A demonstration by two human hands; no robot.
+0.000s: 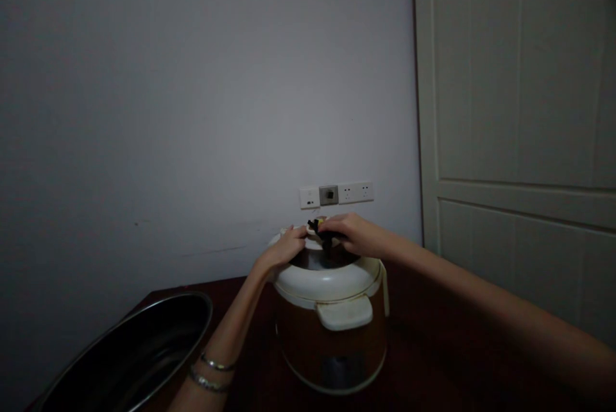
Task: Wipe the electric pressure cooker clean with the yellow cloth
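Note:
A rice cooker [332, 322] with a brown body and a white-rimmed lid [325, 280] stands upright on the table, its lid down. My left hand [287, 246] rests on the left side of the lid, fingers stretched over the top near its middle. Above the lid, my right hand [353, 232] is closed around a black object [328, 237], with a small yellow spot beside it. Dim light and my fingers hide what kind of object that is. Two silver bracelets [210, 375] circle my left wrist.
A large dark metal basin [201, 301] sits at the table's left. Behind the cooker, a row of wall sockets [355, 192] is set in the pale wall. A panelled white door [520, 110] stands at the right. The table [231, 290] is dark reddish.

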